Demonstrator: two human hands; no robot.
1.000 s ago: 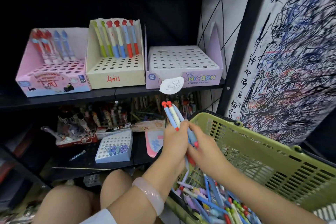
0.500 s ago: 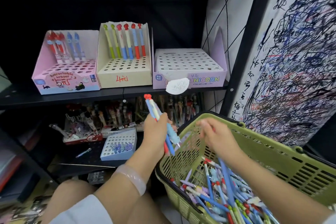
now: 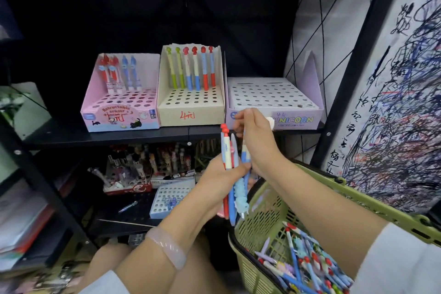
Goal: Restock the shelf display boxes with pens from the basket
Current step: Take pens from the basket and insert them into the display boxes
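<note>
My left hand (image 3: 220, 180) grips a bunch of pens (image 3: 228, 155) upright below the shelf edge. My right hand (image 3: 256, 141) pinches a blue pen (image 3: 245, 154) at the right side of that bunch. The green basket (image 3: 358, 200) with several loose pens (image 3: 310, 267) sits at the lower right. On the shelf stand three display boxes: a pink box (image 3: 121, 112) with several pens, a cream box (image 3: 191, 102) with several pens, and a lilac unicorn box (image 3: 274, 100) whose holes show no pens.
A scribbled test board (image 3: 393, 102) stands at the right behind a black post. The lower shelf holds more pen boxes (image 3: 148, 169) and a small blue holed tray (image 3: 170, 200). My knees are at the bottom, stacked papers at the far left.
My right hand rose out of the basket and came up to the bunch in my left hand, now pinching a blue pen there. The view shifted so the shelf boxes sit lower.
</note>
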